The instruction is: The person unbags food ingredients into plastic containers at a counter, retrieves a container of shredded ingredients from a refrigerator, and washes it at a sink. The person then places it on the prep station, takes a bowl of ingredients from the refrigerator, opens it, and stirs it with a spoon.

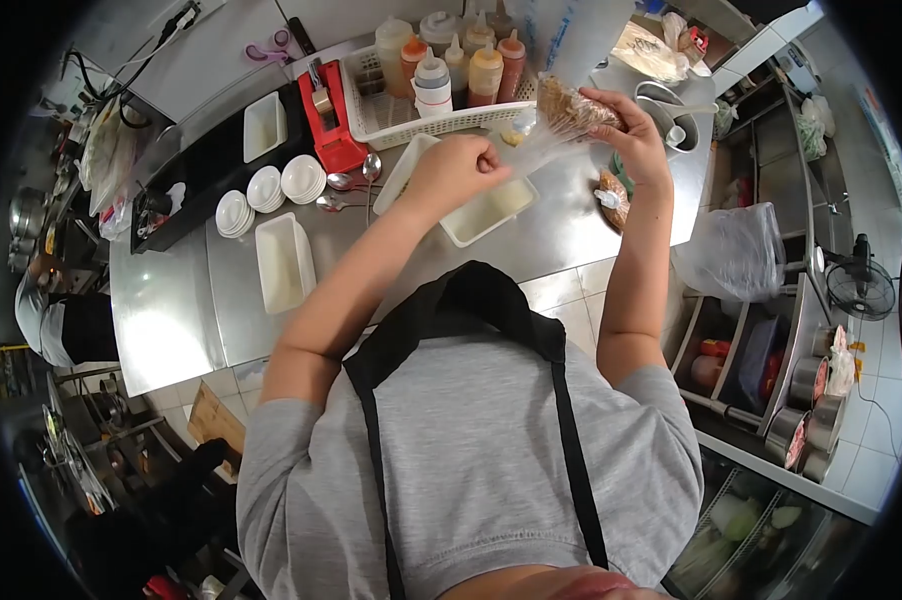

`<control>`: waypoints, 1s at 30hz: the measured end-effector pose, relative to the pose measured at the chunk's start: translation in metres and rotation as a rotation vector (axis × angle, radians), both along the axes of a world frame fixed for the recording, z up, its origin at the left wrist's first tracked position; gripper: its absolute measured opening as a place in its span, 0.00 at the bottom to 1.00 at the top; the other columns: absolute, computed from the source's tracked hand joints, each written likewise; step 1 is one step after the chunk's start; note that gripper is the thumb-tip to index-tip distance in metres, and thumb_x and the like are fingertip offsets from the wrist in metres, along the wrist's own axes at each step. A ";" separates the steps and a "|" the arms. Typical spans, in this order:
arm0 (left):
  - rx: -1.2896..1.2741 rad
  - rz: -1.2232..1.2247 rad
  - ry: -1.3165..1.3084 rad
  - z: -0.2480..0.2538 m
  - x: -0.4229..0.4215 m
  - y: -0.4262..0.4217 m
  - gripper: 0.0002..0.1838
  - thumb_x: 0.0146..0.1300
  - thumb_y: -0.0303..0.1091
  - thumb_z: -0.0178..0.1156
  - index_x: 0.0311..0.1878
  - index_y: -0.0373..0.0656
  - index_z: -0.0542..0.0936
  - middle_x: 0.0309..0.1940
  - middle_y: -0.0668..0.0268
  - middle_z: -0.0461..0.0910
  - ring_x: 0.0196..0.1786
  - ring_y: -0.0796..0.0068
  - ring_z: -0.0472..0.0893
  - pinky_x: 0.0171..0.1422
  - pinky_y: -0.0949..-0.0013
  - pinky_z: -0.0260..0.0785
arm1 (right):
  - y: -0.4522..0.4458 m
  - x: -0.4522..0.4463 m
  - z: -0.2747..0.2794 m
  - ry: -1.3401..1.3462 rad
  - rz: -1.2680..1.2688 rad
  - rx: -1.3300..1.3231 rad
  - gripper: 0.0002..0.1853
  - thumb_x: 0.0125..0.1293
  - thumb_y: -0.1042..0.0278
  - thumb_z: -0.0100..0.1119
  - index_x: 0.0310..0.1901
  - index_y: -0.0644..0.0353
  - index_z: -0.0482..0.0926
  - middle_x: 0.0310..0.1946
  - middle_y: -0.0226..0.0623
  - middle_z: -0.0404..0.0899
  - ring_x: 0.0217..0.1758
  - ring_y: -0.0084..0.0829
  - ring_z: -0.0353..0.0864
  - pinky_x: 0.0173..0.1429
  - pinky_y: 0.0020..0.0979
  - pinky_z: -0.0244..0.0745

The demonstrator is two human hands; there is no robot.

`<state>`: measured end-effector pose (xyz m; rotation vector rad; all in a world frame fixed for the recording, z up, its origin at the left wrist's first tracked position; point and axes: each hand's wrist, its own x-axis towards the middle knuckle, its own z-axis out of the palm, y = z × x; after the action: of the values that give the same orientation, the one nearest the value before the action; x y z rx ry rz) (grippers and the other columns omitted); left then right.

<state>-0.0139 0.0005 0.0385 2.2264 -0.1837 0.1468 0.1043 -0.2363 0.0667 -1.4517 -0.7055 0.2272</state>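
A clear plastic bag of brown, crumbly food (563,108) is held up over the steel counter. My right hand (631,135) grips its filled part from the right side. My left hand (456,172) is closed at the bag's loose, see-through end; its fingertips are partly hidden. Beneath my hands stands a white rectangular tub (493,212), and another white tub (399,178) is partly covered by my left hand. To the right, a second bag of brown food (612,198) lies on the counter by my right forearm.
Behind my hands is a white basket (411,128) of squeeze bottles (485,75). Leftward are a red tape dispenser (333,125), spoons (372,168), stacked white bowls (303,180) and a white tub (283,265). Metal pots (679,125) stand at the right. Another person (66,320) is at far left.
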 end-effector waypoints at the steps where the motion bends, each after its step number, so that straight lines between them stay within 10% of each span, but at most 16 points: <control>1: 0.002 0.001 0.002 -0.008 0.000 -0.003 0.12 0.53 0.36 0.65 0.34 0.36 0.79 0.24 0.66 0.77 0.25 0.77 0.73 0.32 0.73 0.66 | 0.000 -0.001 0.003 -0.015 0.025 -0.020 0.22 0.54 0.85 0.58 0.53 0.64 0.76 0.46 0.32 0.78 0.46 0.22 0.77 0.47 0.24 0.74; 13: -0.102 0.031 0.055 0.000 -0.018 0.005 0.21 0.55 0.38 0.65 0.50 0.38 0.74 0.29 0.65 0.78 0.31 0.75 0.76 0.38 0.70 0.70 | 0.026 -0.008 0.026 -0.361 0.376 -0.288 0.24 0.49 0.92 0.53 0.49 0.61 0.79 0.48 0.33 0.77 0.53 0.28 0.74 0.56 0.26 0.72; 15: -0.738 0.010 -0.041 0.013 -0.011 0.006 0.21 0.56 0.40 0.66 0.50 0.39 0.76 0.33 0.67 0.79 0.33 0.79 0.76 0.37 0.75 0.70 | 0.035 -0.014 0.024 -0.339 0.398 -0.311 0.24 0.49 0.92 0.54 0.49 0.60 0.79 0.47 0.32 0.77 0.53 0.28 0.75 0.56 0.26 0.72; 22: -0.325 0.153 -0.305 0.016 -0.018 0.030 0.08 0.60 0.30 0.62 0.40 0.39 0.83 0.33 0.71 0.79 0.35 0.84 0.77 0.39 0.79 0.70 | 0.024 -0.013 0.023 -0.206 0.285 -0.378 0.20 0.52 0.89 0.56 0.46 0.60 0.81 0.41 0.30 0.79 0.46 0.23 0.77 0.50 0.24 0.73; 30: -0.547 0.178 -0.182 0.030 -0.030 0.017 0.10 0.60 0.33 0.63 0.41 0.38 0.83 0.28 0.69 0.81 0.31 0.85 0.76 0.36 0.80 0.68 | 0.022 -0.014 0.025 -0.087 0.226 -0.295 0.11 0.55 0.83 0.60 0.41 0.64 0.81 0.36 0.30 0.81 0.41 0.19 0.79 0.46 0.21 0.73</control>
<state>-0.0444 0.0176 0.0682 1.6800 -0.0352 0.4431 0.0904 -0.2144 0.0917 -1.6687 -0.9377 0.4603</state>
